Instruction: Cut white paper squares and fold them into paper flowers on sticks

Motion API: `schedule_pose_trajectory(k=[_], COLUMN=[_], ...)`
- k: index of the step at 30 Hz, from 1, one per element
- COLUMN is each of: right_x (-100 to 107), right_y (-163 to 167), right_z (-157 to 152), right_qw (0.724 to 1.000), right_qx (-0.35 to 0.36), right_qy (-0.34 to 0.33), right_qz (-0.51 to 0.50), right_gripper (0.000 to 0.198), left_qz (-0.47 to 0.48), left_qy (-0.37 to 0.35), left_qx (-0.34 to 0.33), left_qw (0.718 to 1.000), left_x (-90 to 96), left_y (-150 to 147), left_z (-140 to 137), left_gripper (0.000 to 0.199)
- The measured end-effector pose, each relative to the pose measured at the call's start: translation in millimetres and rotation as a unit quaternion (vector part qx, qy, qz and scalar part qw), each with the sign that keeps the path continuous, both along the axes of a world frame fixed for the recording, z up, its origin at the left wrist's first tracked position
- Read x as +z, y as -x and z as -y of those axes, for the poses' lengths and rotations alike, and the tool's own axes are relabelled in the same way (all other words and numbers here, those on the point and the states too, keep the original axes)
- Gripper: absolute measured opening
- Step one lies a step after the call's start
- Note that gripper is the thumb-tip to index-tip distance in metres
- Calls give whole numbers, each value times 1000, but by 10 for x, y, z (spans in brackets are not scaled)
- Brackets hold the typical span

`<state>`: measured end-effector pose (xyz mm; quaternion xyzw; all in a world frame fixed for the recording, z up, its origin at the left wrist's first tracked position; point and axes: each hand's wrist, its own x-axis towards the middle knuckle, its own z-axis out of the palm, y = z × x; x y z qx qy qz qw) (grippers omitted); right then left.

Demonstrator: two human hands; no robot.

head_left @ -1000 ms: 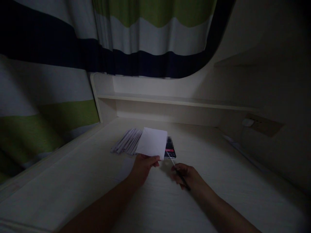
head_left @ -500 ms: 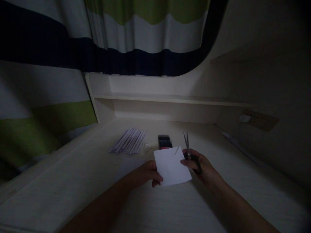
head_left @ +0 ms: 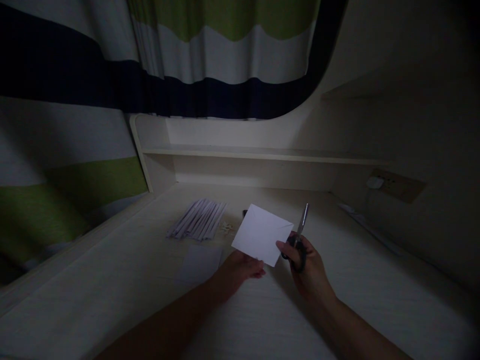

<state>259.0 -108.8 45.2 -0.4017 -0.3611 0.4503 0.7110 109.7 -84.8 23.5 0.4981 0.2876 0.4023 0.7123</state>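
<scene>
Two bare forearms come in from the bottom edge of the frame over a pale, wood-grained desk in dim light. Just below the middle, the left hand has its fingers pinched on the lower edge of a white sheet of paper, which is lifted off the desk and tilted, one corner pointing down to the right. To the right of it, the right hand is closed around the dark handles of a pair of scissors; the thumb reaches toward the paper's lower right corner, and the blades stand nearly upright just beside the sheet's right edge. Whether the blades touch the paper cannot be told, and they look together or nearly so.

On the desk left of the left hand lies a flat pale sheet, faint in the gloom. Farther back, left of centre, a fanned bundle of white paper strips rests on the desk, with a small clump of pale scraps just beside its right end. A dark object peeks out behind the held paper's upper left edge; what it is cannot be made out.

Beyond these, a low shelf runs across the back of the desk. On the wall at the right middle sits a socket plate. A curtain with white, green and dark blue bands fills the top and left of the frame.
</scene>
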Motion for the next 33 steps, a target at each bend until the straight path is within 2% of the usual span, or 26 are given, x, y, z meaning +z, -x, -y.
schedule_pose_trajectory(k=[3,8,12,14,16,19,25,33], right_x=[-22,16,39,21,-15,-79,-141,-117], right_y=[44,38,40,66,103,151,171,183], right_z=[31,39,14,5,7,25,52,70], right_qw=[1000,998,985,967,946,926,913,914], right_qx=[5,28,124,190,249,298,336,335], right_qy=[13,23,37,52,66,72,56,56], right_qz=[3,41,115,159,196,221,222,223], right_gripper=[31,29,34,37,40,39,33,28], left_qz=[-49,-105,-94,-72,-55,-51,-86,-94], left_qy=[-25,-53,-69,-71,-70,-69,-62,-76], left_qx=[-7,53,174,230,259,268,248,225], left_qw=[998,992,978,968,962,960,963,967], left_x=[57,88,113,136,159,189,210,221], left_y=[-19,27,84,111,131,142,105,82], left_z=[85,31,-54,-86,-105,-101,-28,7], left_gripper=[28,30,29,28,28,28,28,29])
